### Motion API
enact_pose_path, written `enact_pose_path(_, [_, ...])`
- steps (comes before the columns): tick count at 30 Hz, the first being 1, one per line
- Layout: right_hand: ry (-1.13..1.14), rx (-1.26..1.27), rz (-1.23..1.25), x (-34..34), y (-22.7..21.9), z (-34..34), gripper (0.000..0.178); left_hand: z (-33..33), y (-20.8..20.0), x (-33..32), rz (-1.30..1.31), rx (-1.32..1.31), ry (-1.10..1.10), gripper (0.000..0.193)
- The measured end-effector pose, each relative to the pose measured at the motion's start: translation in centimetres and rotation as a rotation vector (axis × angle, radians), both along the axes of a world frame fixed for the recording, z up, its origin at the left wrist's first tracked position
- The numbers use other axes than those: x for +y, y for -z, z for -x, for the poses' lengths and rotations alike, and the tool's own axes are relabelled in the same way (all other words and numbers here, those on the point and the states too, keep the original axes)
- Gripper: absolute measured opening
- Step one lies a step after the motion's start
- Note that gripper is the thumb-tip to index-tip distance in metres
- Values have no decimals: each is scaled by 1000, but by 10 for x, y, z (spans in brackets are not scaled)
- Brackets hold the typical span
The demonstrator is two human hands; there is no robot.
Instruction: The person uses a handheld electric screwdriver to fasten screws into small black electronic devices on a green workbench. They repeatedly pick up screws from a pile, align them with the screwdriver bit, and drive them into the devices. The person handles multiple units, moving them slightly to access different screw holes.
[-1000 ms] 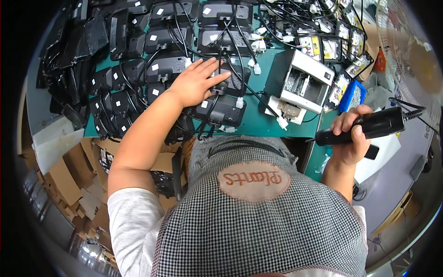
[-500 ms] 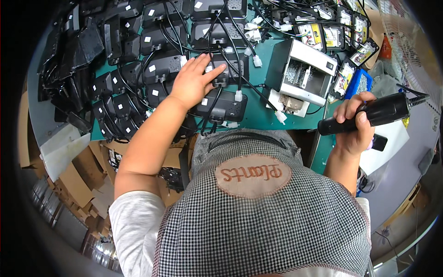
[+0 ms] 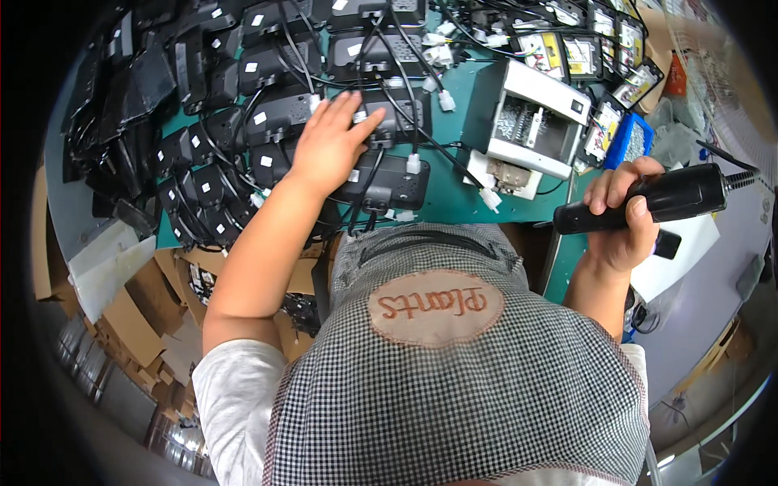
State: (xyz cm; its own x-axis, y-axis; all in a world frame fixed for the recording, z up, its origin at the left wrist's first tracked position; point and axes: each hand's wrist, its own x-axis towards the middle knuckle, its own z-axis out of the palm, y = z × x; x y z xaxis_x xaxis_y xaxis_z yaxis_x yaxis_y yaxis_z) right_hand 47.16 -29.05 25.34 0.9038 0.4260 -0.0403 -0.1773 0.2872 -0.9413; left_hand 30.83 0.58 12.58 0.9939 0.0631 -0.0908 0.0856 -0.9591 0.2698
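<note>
The left hand (image 3: 328, 147) lies with fingers spread over black rectangular plastic housings (image 3: 397, 180), which stand in rows on the green tabletop (image 3: 460, 89), at the left and centre. At the near right, the right hand (image 3: 626, 217) wraps its fingers round a black cylindrical corded tool (image 3: 689, 194), held well apart from the housings. Between the hands, farther away, sits a silver-and-black box-shaped machine (image 3: 545, 87) holding small metal pieces; a blue plastic tray (image 3: 619, 141) lies just right of it.

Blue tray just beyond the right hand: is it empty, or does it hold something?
Not empty: small silvery pieces show inside the blue tray.
</note>
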Motion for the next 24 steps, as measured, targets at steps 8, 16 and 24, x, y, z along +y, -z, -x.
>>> enact_pose_path(8, [70, -60, -72, -12, -1, 3, 44, -13, -69, -26, 303, -241, -222, 26])
enact_pose_path(16, [168, -114, -105, -23, 6, 10, 45, -8, -68, -50, 378, -283, -67, 18])
enact_pose_path(24, [84, -39, -194, -16, 18, 14, 43, 63, -56, 10, 182, -339, -434, 11])
